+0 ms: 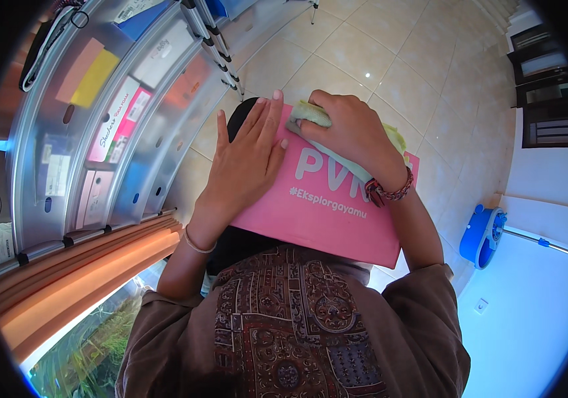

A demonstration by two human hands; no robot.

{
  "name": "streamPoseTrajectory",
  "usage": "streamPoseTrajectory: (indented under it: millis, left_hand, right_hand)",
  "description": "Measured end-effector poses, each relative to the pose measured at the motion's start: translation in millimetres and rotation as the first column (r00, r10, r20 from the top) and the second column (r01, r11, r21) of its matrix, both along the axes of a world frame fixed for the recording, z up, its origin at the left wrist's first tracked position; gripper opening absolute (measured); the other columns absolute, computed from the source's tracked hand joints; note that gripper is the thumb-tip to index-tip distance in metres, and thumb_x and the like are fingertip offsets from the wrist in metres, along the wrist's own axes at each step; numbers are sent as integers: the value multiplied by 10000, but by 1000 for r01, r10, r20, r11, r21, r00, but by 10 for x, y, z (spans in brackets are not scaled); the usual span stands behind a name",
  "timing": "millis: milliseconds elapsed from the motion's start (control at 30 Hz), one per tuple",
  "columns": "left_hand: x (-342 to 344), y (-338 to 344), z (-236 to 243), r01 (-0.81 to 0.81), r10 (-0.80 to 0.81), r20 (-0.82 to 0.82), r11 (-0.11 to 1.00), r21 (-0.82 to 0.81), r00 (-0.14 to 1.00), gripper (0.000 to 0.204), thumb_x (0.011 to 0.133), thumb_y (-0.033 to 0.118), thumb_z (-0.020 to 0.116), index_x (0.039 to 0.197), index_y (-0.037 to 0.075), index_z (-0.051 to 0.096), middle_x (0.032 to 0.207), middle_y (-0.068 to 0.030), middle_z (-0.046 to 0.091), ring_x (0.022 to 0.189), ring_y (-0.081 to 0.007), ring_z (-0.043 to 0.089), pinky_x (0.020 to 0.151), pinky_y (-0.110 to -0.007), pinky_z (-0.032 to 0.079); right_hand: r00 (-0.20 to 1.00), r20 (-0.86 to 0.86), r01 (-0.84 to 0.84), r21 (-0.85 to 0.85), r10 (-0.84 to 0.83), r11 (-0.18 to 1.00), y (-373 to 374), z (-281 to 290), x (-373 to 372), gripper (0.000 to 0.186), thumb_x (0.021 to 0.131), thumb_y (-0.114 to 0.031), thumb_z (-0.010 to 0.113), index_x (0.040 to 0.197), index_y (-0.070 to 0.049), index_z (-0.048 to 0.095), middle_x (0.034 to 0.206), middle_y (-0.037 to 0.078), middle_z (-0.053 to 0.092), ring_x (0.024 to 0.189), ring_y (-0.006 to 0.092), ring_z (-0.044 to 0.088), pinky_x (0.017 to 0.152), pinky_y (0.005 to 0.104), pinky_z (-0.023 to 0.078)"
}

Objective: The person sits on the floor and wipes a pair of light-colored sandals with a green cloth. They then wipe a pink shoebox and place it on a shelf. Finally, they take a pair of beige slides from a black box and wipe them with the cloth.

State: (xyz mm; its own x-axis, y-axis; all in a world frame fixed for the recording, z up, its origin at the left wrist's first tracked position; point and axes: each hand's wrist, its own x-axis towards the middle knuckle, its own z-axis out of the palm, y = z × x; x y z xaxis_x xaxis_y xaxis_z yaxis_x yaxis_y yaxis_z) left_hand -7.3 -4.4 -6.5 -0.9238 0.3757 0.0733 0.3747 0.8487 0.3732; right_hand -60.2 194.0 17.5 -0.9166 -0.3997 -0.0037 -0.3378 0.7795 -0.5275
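2 hands on it: left hand spread flat, steadying; right hand pressing a pale green cloth down. Pink board rests against the person's lap, above tiled floor. Looks light, stiff, smooth; likely best gripped by its edges.

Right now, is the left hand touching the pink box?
Touching. The head view shows the left hand lying flat, palm down and fingers spread, on the top face of the pink box, while the right hand presses a green cloth onto it.

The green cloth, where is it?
In the head view, the green cloth lies under the right hand on the pink board, beside the left hand.
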Motion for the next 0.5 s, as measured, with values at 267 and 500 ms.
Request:
streamPoseTrajectory:
  millis: [267, 500]
  left_hand:
    - [22, -28, -48, 12, -12, -18, 1000, -11, 1000, 664, 986, 251, 440, 1550, 29, 169, 1526, -153, 383, 1466, -271, 279, 1136, -643, 206]
    - [-8, -32, -19, 1, -5, 53, 998, 67, 999, 612, 991, 249, 413, 1543, 57, 230, 1565, -143, 324, 1477, -284, 250, 1147, -623, 195]
  right_hand:
    - [947, 137, -267, -170, 291, 949, 125, 25, 24, 315, 774, -292, 708, 906, -19, 626, 735, 176, 650, 659, 319, 639, 637, 380, 507]
    - [994, 101, -45, -38, 49, 998, 65, 28, 14, 323, 789, -317, 681, 945, -39, 630, 802, 187, 674, 730, 349, 659, 676, 406, 514]
